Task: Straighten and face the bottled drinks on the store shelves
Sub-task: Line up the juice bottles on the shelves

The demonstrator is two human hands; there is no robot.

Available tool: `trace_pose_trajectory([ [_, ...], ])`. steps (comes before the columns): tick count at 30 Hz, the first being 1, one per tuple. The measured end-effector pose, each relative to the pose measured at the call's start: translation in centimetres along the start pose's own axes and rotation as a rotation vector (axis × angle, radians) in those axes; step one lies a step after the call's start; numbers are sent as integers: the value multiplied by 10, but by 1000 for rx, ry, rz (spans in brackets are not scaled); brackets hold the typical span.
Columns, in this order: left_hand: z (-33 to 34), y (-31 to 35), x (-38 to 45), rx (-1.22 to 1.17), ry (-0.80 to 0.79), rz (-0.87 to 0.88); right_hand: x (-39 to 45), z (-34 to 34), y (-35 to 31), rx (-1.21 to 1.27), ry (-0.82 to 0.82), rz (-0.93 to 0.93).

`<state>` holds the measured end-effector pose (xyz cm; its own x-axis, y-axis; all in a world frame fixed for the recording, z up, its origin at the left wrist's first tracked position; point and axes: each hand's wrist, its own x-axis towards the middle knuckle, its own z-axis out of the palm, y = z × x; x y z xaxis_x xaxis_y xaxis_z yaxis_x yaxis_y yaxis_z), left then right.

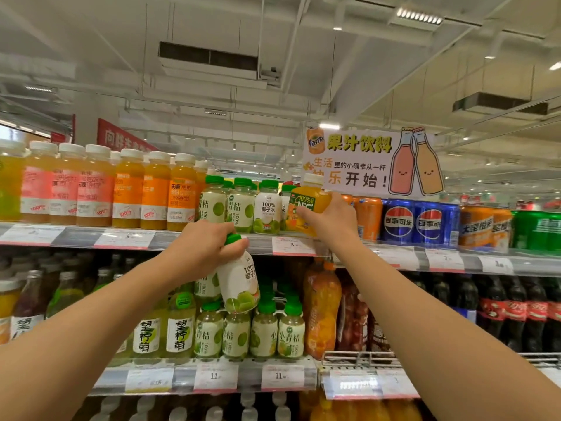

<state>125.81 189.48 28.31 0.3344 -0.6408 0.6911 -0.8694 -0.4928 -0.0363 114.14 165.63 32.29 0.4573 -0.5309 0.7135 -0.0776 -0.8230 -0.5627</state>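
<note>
My left hand grips a white coconut-water bottle with a green cap by its neck, held tilted in front of the top shelf's edge. My right hand holds an orange juice bottle with a white cap and green label, upright at the top shelf, just right of the row of green-capped bottles. Orange and pink juice bottles with white caps line the top shelf's left part.
Pepsi and orange soda cans stand right of my right hand. A yellow-lettered juice sign stands above them. The lower shelf holds green-capped juices, large orange bottles and cola bottles. Price tags run along both shelf edges.
</note>
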Motion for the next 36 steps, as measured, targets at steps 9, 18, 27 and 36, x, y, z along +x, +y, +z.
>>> trace_pose_trajectory([
  [9, -35, 52, 33, -21, -15, 12, -27, -55, 35, 124, -35, -62],
  [18, -76, 95, 130, -156, -82, -29, -39, -90, 79, 193, 3, -49],
  [27, -34, 94, 175, -35, -162, 17, -44, -90, 103, 213, -14, -52],
  [36, -7, 82, 176, 94, -208, 65, -49, -85, 97, 240, -29, -59],
])
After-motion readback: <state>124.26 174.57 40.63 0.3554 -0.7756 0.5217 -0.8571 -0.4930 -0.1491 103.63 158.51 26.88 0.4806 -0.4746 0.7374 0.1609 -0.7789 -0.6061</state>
